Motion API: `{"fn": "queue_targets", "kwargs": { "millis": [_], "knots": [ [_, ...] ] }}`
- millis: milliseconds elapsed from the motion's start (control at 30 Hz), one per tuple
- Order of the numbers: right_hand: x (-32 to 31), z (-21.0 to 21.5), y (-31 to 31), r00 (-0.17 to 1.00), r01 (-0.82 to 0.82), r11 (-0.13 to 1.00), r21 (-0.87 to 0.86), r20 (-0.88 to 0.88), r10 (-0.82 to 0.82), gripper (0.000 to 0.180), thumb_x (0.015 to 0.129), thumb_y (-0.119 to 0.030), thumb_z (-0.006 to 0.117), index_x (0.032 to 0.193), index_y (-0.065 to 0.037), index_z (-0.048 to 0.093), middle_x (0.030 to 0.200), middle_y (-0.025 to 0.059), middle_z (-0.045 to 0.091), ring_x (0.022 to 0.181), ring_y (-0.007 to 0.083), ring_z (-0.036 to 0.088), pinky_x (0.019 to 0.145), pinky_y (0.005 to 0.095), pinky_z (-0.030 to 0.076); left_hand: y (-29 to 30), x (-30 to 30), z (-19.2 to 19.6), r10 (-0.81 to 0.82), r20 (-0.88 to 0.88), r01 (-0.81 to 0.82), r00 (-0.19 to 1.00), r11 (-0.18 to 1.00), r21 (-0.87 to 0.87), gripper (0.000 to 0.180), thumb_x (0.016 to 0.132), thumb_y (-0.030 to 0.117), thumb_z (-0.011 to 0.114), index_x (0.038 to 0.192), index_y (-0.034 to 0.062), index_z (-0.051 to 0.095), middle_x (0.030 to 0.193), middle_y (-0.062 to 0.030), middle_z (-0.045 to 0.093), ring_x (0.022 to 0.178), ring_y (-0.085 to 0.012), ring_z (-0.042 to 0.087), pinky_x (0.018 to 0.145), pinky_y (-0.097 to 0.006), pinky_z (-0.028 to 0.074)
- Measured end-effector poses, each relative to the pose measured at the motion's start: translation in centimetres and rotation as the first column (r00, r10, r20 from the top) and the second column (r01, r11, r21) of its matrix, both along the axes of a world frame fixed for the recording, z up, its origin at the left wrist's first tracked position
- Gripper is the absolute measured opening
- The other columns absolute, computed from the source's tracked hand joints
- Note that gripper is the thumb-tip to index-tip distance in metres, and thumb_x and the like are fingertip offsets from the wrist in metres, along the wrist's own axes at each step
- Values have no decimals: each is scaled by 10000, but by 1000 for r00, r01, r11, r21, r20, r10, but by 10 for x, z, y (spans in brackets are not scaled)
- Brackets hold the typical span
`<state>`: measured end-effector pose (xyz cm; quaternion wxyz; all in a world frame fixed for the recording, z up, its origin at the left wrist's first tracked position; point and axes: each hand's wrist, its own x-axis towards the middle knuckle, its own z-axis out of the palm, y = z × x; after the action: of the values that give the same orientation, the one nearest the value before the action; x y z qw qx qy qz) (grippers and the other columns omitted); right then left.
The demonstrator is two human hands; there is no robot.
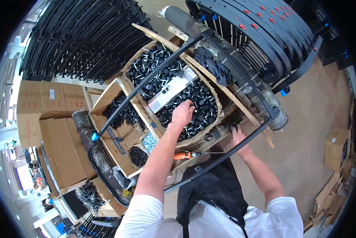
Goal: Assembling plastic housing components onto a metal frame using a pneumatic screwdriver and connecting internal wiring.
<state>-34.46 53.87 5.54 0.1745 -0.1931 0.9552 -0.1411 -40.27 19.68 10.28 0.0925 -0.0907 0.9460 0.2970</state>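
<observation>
My left hand (182, 114) reaches into a carton full of black round-headed bolts (197, 96). Its fingers are curled at the bolts, and the fingertips are partly hidden. A silver metal plate (173, 92) lies across the same bolts, just beyond that hand. To the right, my right hand (239, 139) is closed beside the crate's near right corner, its fingers curled around something dark that I cannot make out. A black metal frame (210, 166) spans over the crate and in front of my body. An orange power screwdriver (182, 155) lies at the crate's near edge, below my left hand.
Small black parts (124, 115) fill a left compartment, near a tub of black screws (138, 156) and silver-blue screws (149, 142). Stacked black frames (83, 35) stand far left; curved black panels (261, 35) far right. Cardboard boxes (65, 146) flank the left. A wrapped roll (273, 107) lies right.
</observation>
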Motion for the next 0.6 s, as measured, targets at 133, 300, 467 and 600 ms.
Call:
{"fn": "queue_targets", "kwargs": {
  "millis": [133,300,467,600],
  "knots": [
    [0,137,22,725,-466,876,-121,515,457,285,906,-193,657,1133,-29,713,1047,254,690,932,449,700,883,500,586,-32,-17,42,201,302,-327,932,828,456,277,1089,258,564,1281,104,692,896,-15,683,794,-107,631,737,-298,537],
    [-105,177,-82,908,-400,777,-486,-93,410,102,938,-79,590,912,20,585,923,187,589,849,401,673,711,500,576,-43,-107,96,150,-39,-100,988,805,585,295,1062,258,616,1242,39,699,951,-44,689,855,-129,615,818,-294,524],
    [-168,72,-183,856,-378,839,390,-197,478,395,970,-154,585,1296,66,618,1392,309,632,820,239,785,622,348,613,-29,-222,112,131,-218,-52,967,940,336,388,1029,304,649,1283,10,649,1080,-210,740,1052,-338,718,937,-415,538],
    [-171,79,-187,797,-446,809,383,-241,553,280,988,-197,589,1182,-5,650,1034,149,688,832,231,764,550,339,575,-49,-275,100,97,-374,-10,922,974,228,414,1049,322,626,1375,68,645,1235,-206,741,1165,-349,708,1006,-413,530]
  ]
}}
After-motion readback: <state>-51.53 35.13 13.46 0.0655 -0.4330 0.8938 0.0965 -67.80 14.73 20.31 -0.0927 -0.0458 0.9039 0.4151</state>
